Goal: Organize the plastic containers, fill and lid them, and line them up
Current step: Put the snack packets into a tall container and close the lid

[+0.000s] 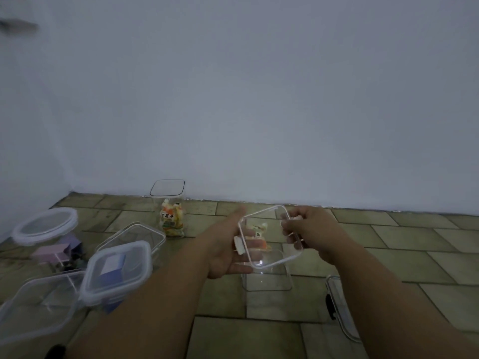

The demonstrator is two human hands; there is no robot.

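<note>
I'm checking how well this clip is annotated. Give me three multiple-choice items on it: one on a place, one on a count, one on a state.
1. Where does the tall container holding the snack packet stand?
A. by the wall
B. in the person's lap
C. on top of the round lid

2. How many hands hold the clear square lid?
A. none
B. one
C. two

3. The square container under the held lid is:
A. lidded
C. lying on its side
B. open at the top

Answers: 1 A, it stands on the tiled floor close to the wall's foot. 2 C, the left hand grips one edge and the right hand the opposite one. 3 B, its lid is up in the hands, not seated.
</note>
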